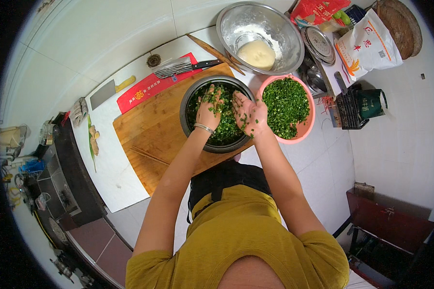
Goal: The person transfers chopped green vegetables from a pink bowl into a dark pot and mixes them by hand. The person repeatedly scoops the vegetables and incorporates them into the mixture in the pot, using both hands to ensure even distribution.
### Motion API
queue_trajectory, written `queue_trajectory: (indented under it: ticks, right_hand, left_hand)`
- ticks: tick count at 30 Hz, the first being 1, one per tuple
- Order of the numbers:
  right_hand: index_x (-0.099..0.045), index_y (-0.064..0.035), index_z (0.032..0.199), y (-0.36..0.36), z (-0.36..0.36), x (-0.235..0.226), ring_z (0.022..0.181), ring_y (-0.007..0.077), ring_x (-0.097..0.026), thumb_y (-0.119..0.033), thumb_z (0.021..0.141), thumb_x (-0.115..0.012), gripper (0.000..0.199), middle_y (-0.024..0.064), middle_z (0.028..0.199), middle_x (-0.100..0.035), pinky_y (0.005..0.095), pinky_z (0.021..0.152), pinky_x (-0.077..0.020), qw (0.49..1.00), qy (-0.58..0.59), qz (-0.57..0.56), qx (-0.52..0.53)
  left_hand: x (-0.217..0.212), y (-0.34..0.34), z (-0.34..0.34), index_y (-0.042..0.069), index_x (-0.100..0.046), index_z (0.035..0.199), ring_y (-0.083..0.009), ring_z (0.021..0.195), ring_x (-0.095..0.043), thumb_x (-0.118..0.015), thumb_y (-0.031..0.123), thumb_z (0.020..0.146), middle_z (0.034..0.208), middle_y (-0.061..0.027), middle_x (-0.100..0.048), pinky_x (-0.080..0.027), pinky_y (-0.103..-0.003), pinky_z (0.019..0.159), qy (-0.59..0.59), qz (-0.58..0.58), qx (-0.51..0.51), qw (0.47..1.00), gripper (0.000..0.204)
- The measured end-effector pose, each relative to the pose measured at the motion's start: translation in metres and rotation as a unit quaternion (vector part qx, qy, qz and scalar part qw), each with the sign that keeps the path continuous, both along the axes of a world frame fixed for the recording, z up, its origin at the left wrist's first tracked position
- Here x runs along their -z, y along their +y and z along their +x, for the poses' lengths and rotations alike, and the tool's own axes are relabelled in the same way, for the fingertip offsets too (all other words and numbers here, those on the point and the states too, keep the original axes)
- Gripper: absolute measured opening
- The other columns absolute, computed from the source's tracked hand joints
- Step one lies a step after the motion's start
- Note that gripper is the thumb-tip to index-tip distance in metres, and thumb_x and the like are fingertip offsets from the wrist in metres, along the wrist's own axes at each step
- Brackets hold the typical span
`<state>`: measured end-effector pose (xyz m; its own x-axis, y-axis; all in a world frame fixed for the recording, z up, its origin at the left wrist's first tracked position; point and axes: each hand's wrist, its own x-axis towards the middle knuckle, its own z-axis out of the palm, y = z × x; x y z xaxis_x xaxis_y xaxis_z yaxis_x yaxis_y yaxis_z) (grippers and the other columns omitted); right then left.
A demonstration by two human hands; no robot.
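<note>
A dark metal bowl point(184, 114) stands on the wooden cutting board point(152, 139), holding finely chopped greens point(225, 133) that look wet. Inside its left half my left hand point(209, 110), with a bangle at the wrist, rests on the greens, fingers stretched and slightly apart. My right hand point(251, 114) is over the bowl's right rim, palm turned up and fingers open, with green bits stuck to the skin. Touching or close beside that rim is a pink basin point(304, 131) heaped with more chopped greens point(285, 106). Neither hand grips anything that I can see.
Behind the board lie a black-handled knife point(173, 68) on a red strip point(139, 95), a cleaver point(102, 95) and a rolling pin point(207, 47). A steel bowl point(294, 41) holds dough point(257, 54). Ginger point(95, 139) lies left; a white sack point(369, 43) stands far right.
</note>
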<state>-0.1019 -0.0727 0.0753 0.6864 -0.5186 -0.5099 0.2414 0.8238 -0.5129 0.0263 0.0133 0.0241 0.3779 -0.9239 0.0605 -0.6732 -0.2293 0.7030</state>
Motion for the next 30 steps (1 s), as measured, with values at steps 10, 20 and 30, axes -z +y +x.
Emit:
queue_trajectory:
  ticks: [10, 20, 30]
  right_hand:
    - [-0.033, -0.0008, 0.132, 0.007, 0.007, -0.021, 0.120, 0.0289, -0.037, -0.068, 0.084, -0.019, 0.084, 0.0147, 0.132, -0.041, 0.0400, 0.102, -0.0250, 0.991, -0.109, 0.066, -0.028]
    - [-0.019, -0.0050, 0.139, 0.004, 0.033, -0.012, 0.112, 0.0257, -0.043, -0.066, 0.084, -0.025, 0.083, 0.0111, 0.135, -0.037, 0.0348, 0.098, -0.0285, 0.984, 0.079, 0.050, 0.152]
    - [-0.053, 0.0051, 0.114, -0.011, -0.015, 0.019, 0.107, 0.0187, -0.051, -0.027, 0.095, -0.039, 0.040, 0.0133, 0.114, -0.056, 0.0289, 0.094, -0.0364, 0.912, 0.248, -0.321, -0.060]
  left_hand:
    - [0.013, -0.010, -0.006, 0.000, -0.059, 0.087, -0.0372, 0.079, -0.056, -0.048, 0.006, 0.077, 0.082, -0.0188, -0.061, -0.046, -0.045, 0.071, 0.022, 0.005, 0.072, 0.997, 0.016]
    - [-0.030, -0.001, -0.054, -0.001, -0.057, 0.105, -0.0391, 0.092, -0.055, -0.047, 0.016, 0.086, 0.098, -0.0212, -0.059, -0.045, -0.042, 0.080, 0.118, -0.252, 0.016, 0.960, 0.027]
    - [0.035, 0.006, -0.010, 0.005, -0.057, 0.105, -0.0275, 0.111, -0.044, -0.058, 0.026, 0.079, 0.114, -0.0128, -0.051, -0.041, -0.037, 0.094, -0.076, 0.276, 0.043, 0.957, 0.033]
